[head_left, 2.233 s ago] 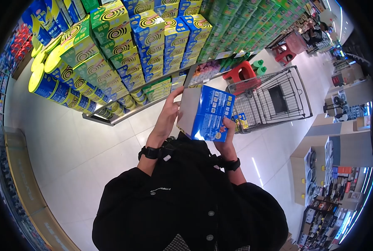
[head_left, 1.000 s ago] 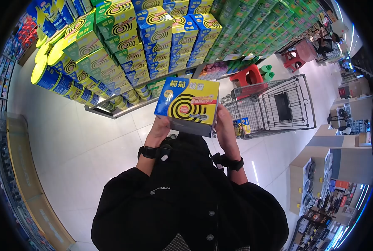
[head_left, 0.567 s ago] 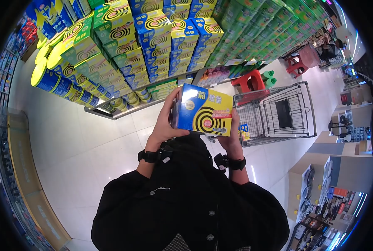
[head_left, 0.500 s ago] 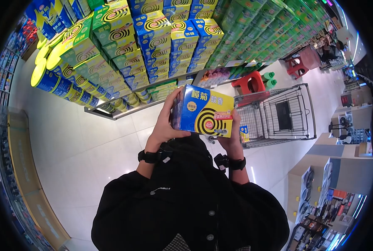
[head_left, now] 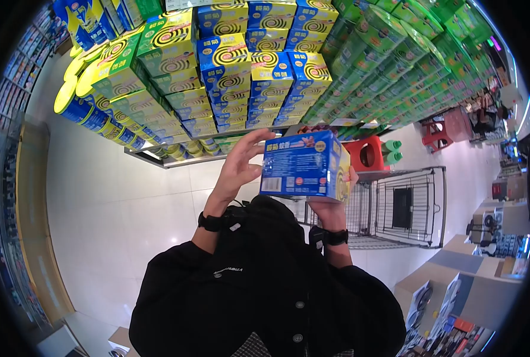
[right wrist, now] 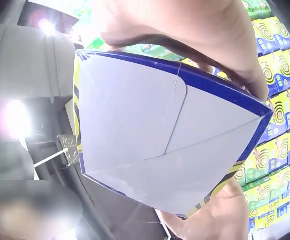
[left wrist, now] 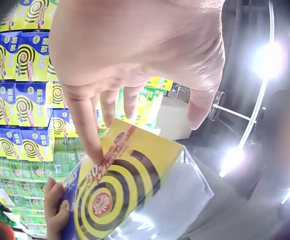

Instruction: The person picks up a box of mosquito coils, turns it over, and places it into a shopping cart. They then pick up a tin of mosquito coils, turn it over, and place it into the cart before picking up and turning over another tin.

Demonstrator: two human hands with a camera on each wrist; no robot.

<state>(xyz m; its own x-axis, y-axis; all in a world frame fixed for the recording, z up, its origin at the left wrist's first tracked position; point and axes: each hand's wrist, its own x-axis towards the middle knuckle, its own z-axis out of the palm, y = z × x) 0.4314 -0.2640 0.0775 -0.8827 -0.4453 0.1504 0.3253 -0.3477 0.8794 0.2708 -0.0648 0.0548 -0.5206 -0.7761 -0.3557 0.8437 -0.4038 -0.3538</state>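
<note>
A wrapped blue and yellow box is held before the chest, its blue printed side with a barcode towards the head camera. The right hand grips it from the right and below; its curled fingers show at the box's edge in the left wrist view. At the left side, the left hand has its fingers extended and thumb apart. In the left wrist view one fingertip of that left hand meets or overlaps the yellow coil face. The box's pale end fills the right wrist view, below the right hand.
Stacked coil boxes and green packs fill the shelves ahead. A wire shopping cart stands at the right, beside a red stool and green bottles. Yellow-lidded tubs line the left shelf; pale floor lies behind them.
The box has turned from its yellow coil face to its blue printed side. The left hand has loosened from its hold, with fingers spread. Shelves and cart sit lower in the head view.
</note>
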